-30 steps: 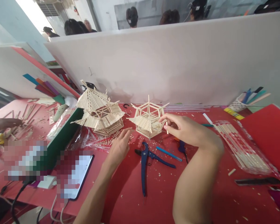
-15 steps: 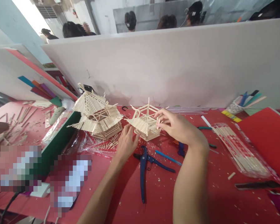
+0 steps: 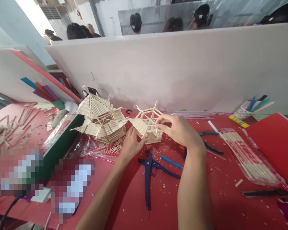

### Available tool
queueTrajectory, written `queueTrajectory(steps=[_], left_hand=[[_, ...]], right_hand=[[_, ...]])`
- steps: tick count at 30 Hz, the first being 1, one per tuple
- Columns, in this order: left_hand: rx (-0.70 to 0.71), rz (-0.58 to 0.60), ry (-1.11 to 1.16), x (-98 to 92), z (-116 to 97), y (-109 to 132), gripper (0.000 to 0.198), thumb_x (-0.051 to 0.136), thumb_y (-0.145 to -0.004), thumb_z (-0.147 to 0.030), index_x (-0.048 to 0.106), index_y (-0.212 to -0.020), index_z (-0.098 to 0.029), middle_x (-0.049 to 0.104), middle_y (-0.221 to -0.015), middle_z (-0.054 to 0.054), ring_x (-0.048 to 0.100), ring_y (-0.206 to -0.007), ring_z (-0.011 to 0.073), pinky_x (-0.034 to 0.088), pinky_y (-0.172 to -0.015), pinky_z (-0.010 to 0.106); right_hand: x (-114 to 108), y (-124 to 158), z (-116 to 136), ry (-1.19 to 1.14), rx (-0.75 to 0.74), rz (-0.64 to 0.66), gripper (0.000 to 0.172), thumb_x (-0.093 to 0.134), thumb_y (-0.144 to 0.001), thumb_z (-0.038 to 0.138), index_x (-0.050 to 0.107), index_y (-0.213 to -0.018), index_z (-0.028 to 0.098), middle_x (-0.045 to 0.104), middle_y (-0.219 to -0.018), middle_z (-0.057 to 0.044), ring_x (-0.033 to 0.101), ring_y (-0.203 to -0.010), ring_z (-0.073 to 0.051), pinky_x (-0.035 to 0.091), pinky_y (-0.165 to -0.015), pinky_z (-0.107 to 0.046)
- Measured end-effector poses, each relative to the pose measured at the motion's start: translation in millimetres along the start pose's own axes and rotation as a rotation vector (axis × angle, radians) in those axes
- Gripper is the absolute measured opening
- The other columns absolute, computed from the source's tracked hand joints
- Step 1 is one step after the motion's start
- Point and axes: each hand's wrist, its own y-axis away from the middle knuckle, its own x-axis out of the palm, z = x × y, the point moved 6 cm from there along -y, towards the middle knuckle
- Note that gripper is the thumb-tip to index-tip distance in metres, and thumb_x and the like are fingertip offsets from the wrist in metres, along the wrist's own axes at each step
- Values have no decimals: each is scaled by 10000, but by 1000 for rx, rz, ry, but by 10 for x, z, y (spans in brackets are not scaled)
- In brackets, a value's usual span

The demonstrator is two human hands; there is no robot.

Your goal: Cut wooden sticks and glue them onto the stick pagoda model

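Pinches a short stick (image 3: 157,130) between thumb and fingertips of the right hand (image 3: 179,128) at the 3 o'clock side of the small stick pavilion (image 3: 139,125), on the red bench (image 3: 164,207) slightly toward 6 o'clock from view centre. Rests the left hand (image 3: 131,143), partly curled, at the pavilion's 8 o'clock edge; cannot tell whether gripping. Includes a larger stick pagoda (image 3: 103,130) at 9 o'clock, a blue cutter (image 3: 147,179) at 6.

Surface (image 3: 158,204): red, flecked with pale chips (image 3: 239,183). Smaller stick model (image 3: 138,125) and larger stick model (image 3: 92,107): pale straw, with parallel striping. Cutter (image 3: 147,182): dark blue. Packaged sticks (image 3: 248,156): pale, red-marked. Partition (image 3: 158,70): off-white. Long box (image 3: 62,143): green.
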Motion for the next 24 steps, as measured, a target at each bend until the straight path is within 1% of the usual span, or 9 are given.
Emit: queueTrajectory(steps=[2,5,8,12,15,18,22,24], left_hand=[[18,-8,-23,40,-13,-2,589,719,-840,-379,470,-1342,-196,547,-1331,143,509,-1287,322,462,-1044,496],[42,-22,-48,76,-24,-2,546,686,-862,-341,489,-1348,-191,520,-1369,152,487,-1312,323,462,-1051,499],[94,-20,-28,56,-29,-10,483,648,-878,-292,524,-1333,-188,527,-1378,153,479,-1317,314,451,-1071,503],[176,47,12,-11,-23,-24,453,600,-889,-242,541,-1335,-189,539,-1387,144,481,-1320,302,435,-1095,501],[212,95,56,-51,-7,-30,423,562,-919,-259,537,-1334,-181,528,-1412,138,463,-1348,291,419,-1118,479],[212,128,82,-71,9,-22,437,552,-942,-302,510,-1361,-186,507,-1434,139,453,-1360,288,401,-1130,481],[174,123,108,-158,21,69,491,569,-938,-320,461,-1399,-190,459,-1465,141,424,-1383,284,397,-1133,473],[117,86,124,-249,48,157,409,547,-950,-299,494,-1344,-198,472,-1440,132,464,-1347,263,434,-1098,443]], right_hand=[[0,-7,7,18,-10,-10,117,622,-896,296,670,-817,224,735,-819,3,629,-686,-146,448,-682,-287],[17,-29,-12,52,-3,-15,145,616,-897,315,703,-828,221,726,-792,-3,592,-636,-139,429,-655,-289],[45,-49,-41,81,5,0,142,607,-897,298,723,-850,230,731,-799,-5,600,-653,-146,427,-650,-287],[103,-64,-56,77,-3,53,129,597,-889,239,726,-891,240,746,-870,-9,627,-720,-155,437,-660,-281],[166,-83,-45,62,12,83,122,595,-882,206,713,-880,238,741,-855,-1,619,-696,-144,428,-644,-276],[261,-121,-2,37,2,123,127,594,-884,187,707,-852,234,730,-822,14,612,-695,-132,420,-658,-274],[378,-186,45,33,-62,157,105,634,-865,168,709,-819,227,733,-875,14,622,-780,-139,423,-726,-276],[420,-212,24,39,-64,158,110,638,-864,161,713,-819,227,737,-894,10,627,-799,-145,425,-740,-280]])
